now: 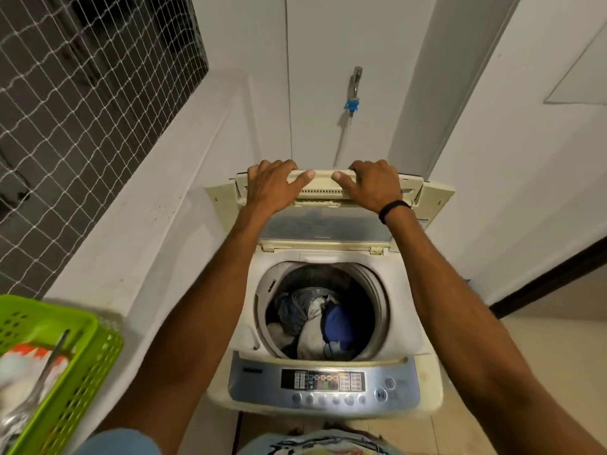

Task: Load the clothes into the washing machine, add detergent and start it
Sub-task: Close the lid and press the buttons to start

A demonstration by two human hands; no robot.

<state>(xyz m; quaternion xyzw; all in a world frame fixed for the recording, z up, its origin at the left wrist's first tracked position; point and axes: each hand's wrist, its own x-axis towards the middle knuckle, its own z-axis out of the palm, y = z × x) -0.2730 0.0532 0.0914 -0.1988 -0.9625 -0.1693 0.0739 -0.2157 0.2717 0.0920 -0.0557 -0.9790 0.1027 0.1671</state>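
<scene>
you are standing at the washing machine [328, 385] with both arms reaching out over its open tub. your left hand [272, 185] is gripping the top edge of the raised lid [323, 187], fingers curling over the far side and thumb lying flat along the front. your right hand [372, 185] is gripping the same edge just beside it, thumb pointing in toward the other thumb, and a black band [394, 210] is sitting on that wrist. the lid is standing folded at the back of the machine. the clothes [318, 326] are lying heaped in the drum, blue, white and grey pieces together. the control panel [323, 382] is facing you at the near edge. a green basket [82, 349] is sitting on the ledge to your left, and a tap [355, 83] is showing on the wall behind the machine.
</scene>
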